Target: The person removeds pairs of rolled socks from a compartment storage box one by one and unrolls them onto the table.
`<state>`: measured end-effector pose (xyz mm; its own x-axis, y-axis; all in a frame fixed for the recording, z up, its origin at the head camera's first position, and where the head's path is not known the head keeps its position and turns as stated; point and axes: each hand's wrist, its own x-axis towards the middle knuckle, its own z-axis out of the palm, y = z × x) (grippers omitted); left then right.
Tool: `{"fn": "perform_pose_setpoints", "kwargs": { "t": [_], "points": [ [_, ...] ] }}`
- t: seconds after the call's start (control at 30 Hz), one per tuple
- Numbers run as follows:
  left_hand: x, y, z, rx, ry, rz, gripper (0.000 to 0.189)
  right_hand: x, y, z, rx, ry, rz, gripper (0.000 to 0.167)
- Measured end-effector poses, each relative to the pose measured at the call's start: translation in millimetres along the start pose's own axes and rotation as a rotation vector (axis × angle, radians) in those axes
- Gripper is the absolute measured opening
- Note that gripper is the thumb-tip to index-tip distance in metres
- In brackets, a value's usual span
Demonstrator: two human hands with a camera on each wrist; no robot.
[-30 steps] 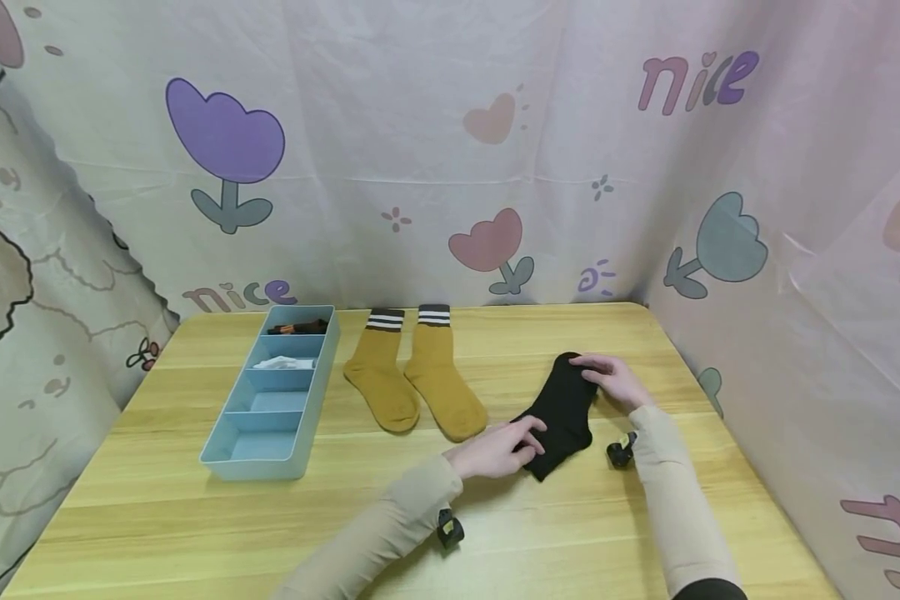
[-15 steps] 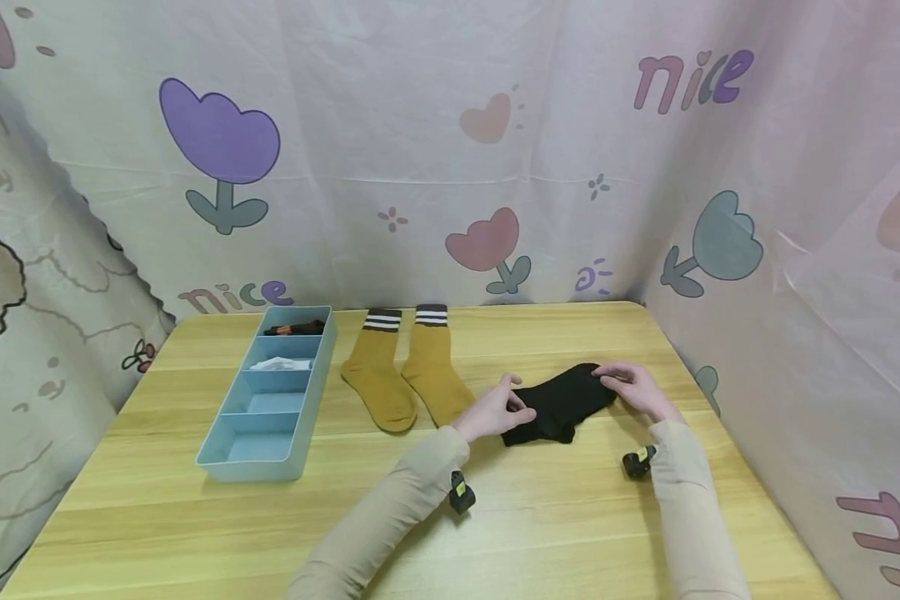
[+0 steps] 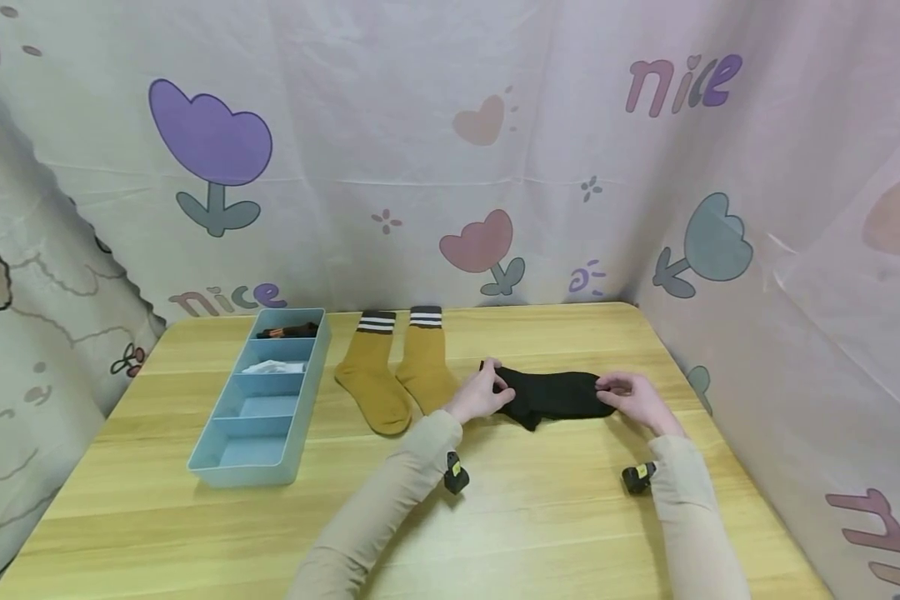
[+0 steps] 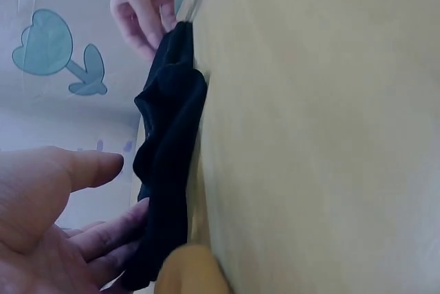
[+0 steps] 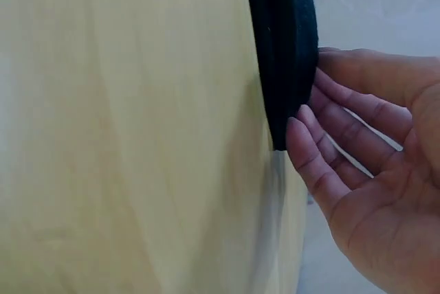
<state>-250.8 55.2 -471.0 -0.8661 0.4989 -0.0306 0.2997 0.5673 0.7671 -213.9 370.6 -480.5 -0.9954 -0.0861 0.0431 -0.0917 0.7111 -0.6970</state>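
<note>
In the head view, the left hand (image 3: 482, 393) hides the toe of 1 yellow sock (image 3: 425, 365) and the bottom edge crops 2 sleeves (image 3: 390, 496). The right wrist view's top edge crops the black sock (image 5: 283, 47). The dark item (image 3: 291, 331) in the blue tray (image 3: 307, 396) is too small to identify.

printed cloth (image 3: 360, 108) behind wooden table (image 3: 540, 525)

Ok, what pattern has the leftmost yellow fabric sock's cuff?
Dark cuff, striped white; head view shows best.
</note>
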Motion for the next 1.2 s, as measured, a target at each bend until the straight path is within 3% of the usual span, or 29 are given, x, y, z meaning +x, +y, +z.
{"fn": "perform_pose_setpoints", "kwargs": {
  "t": [0.17, 0.43, 0.7, 0.93, 1.2],
  "points": [
    [7.1, -6.7, -3.9, 0.011, 0.036, 0.0, 0.057, -4.0, -10, 5, -0.003, -0.012, 0.039, 0.028],
    [13.8, -14.4, -4.1, 0.112, 0.106, -0.01, 0.06, -7.7, -20, 13, 0.121, -0.06, 0.051, 0.034],
    [16.7, -20.5, -6.5, 0.11, 0.188, -0.034, 0.069, -7.6, -22, 22, 0.173, -0.059, 0.084, 0.037],
    [18.3, -20.8, -7.4, 0.135, 0.191, -0.062, 0.076, -8.6, -26, 26, 0.186, -0.076, 0.082, 0.036],
    [20.7, -26.6, -11.0, 0.165, 0.172, -0.04, 0.075, -11.9, -35, 34, 0.191, -0.121, 0.112, 0.04]
  ]
}}
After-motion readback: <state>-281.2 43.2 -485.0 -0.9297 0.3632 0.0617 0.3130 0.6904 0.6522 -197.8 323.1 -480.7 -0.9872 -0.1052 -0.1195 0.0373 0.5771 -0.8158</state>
